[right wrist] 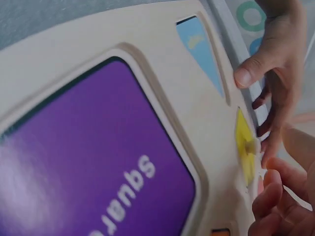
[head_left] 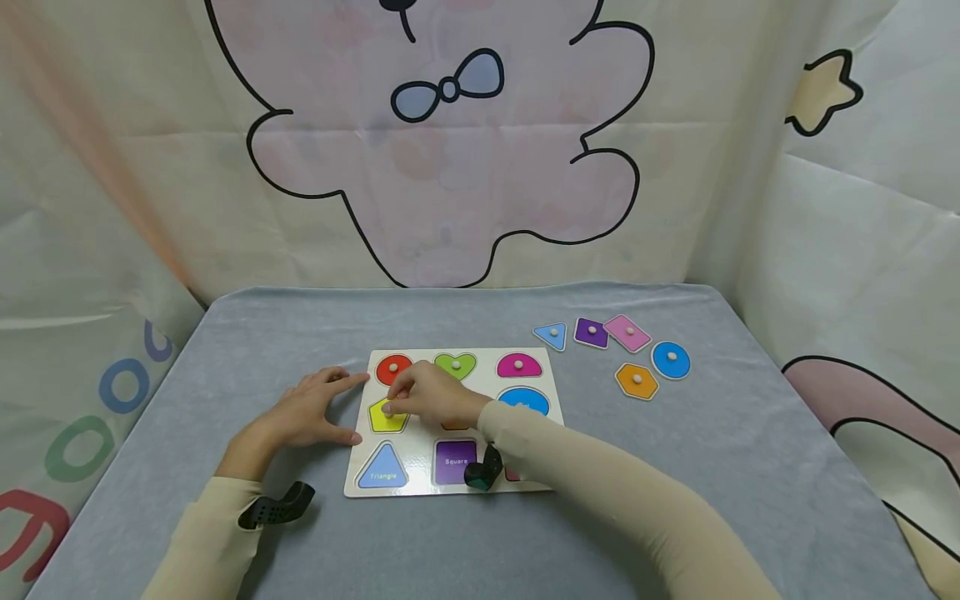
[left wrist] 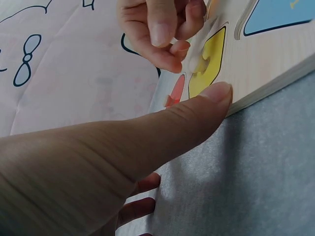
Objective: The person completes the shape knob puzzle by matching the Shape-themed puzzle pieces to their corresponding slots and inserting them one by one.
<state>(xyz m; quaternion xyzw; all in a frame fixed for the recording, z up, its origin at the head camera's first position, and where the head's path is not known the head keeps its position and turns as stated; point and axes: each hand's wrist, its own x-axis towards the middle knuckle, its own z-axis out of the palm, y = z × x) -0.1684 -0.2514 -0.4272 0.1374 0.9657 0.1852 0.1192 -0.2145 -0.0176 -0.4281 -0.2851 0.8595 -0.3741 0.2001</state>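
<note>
A pale puzzle board [head_left: 420, 471] lies flat on the table. My left hand [head_left: 303, 412] is at its left edge, thumb touching the rim, fingers extended. My right hand [head_left: 438, 396] is over the board, its bent fingers beside the knob of the yellow pentagon piece [head_left: 387, 423]; in the right wrist view a small gap separates the fingertips from the knob [right wrist: 252, 146]. That pentagon sits in its slot. A red round piece [head_left: 393, 371], a green heart [head_left: 453, 365] and a magenta half-circle [head_left: 519, 367] also sit in the board. My right hand and arm hide some slots.
Knobless printed slots show a blue triangle [head_left: 382, 469], a purple square [head_left: 455, 462] and a blue round shape [head_left: 525, 400]. Right of the board lie a loose blue triangle [head_left: 552, 336], purple square [head_left: 591, 333], pink piece [head_left: 627, 333], blue circle [head_left: 671, 360] and orange hexagon [head_left: 637, 382].
</note>
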